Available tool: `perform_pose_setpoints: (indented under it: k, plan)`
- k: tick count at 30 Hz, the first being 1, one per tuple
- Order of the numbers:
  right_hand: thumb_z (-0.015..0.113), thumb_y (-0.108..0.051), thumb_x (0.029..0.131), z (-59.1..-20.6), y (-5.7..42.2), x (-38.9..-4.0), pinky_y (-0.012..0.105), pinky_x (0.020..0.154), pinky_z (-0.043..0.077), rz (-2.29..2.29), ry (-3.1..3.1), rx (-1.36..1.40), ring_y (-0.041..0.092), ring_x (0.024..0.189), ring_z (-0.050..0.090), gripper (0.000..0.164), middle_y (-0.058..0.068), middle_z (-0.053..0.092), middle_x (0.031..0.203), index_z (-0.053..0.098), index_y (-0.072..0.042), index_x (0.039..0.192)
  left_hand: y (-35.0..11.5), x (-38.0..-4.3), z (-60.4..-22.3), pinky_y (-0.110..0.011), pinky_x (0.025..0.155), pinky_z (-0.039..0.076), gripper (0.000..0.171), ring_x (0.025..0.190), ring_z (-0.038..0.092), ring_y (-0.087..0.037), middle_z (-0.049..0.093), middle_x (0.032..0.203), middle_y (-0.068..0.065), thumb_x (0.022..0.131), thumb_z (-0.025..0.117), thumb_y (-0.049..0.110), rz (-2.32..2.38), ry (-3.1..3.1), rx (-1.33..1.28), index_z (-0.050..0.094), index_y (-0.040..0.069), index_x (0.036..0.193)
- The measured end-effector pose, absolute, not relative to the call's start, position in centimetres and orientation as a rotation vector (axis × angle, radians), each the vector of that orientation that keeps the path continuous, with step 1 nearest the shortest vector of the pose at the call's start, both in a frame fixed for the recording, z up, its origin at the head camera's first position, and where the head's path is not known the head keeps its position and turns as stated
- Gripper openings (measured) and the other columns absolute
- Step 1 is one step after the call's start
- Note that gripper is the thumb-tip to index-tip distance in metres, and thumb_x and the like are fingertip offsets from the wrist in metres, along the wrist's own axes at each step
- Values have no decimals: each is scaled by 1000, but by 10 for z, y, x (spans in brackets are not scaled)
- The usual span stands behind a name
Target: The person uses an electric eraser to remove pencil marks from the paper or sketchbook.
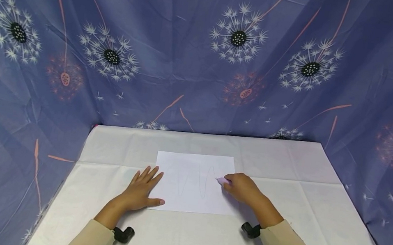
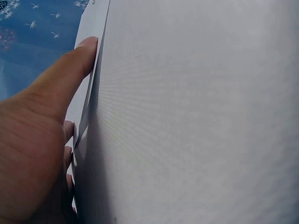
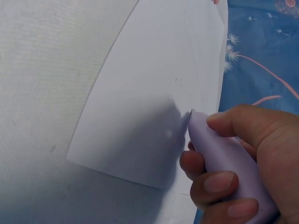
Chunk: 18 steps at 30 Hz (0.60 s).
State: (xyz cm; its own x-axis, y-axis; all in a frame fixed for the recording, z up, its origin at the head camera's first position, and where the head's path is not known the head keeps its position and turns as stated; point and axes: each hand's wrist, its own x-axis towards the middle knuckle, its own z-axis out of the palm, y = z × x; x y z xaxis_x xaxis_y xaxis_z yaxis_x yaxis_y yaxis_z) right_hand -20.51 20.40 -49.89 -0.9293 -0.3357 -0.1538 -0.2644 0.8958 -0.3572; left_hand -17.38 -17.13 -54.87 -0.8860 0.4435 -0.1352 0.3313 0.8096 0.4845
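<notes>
A white sheet of paper (image 1: 194, 182) lies flat on a table under a white cloth (image 1: 303, 186), with a faint wavy pencil line drawn across it. My left hand (image 1: 143, 190) lies flat with straight fingers on the sheet's left edge, pressing it down; the left wrist view shows the thumb (image 2: 70, 70) against the paper (image 2: 91, 28). My right hand (image 1: 241, 187) grips a pale purple pen (image 1: 222, 180), its tip on the paper right of the wavy line. In the right wrist view the pen (image 3: 224, 156) touches the sheet (image 3: 154, 93) at its tip.
Blue cloth printed with dandelions (image 1: 206, 49) hangs behind and to both sides of the table. Black wrist camera mounts (image 1: 124, 234) show at both sleeves. The white cloth has bare areas left, right and in front of the paper.
</notes>
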Motion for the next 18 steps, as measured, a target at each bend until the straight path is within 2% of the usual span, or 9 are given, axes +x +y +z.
perform_pose_setpoints:
  k: [8,14,18]
  plan:
    - [66,-20,96,-501,203,-206,49,100,54,-510,2845,-471,32,112,69,32,13,75,117,72,-3,122,-172,-175,-549,-64,125,0,97,159,1,-39,12,171,-12,87,70,60,669,2757,603,28,14,161]
    - [66,-21,97,-500,202,-206,52,104,51,-487,2873,-421,38,118,66,35,18,73,122,70,0,125,-171,-174,-547,-64,125,0,97,159,1,-38,12,171,-12,87,70,60,665,2758,608,28,13,161]
    - [66,-20,96,-499,201,-205,51,101,53,-490,2870,-457,35,113,69,33,16,75,117,71,-1,122,-171,-174,-547,-64,126,-1,96,159,1,-39,12,171,-12,88,70,59,670,2751,608,28,13,161]
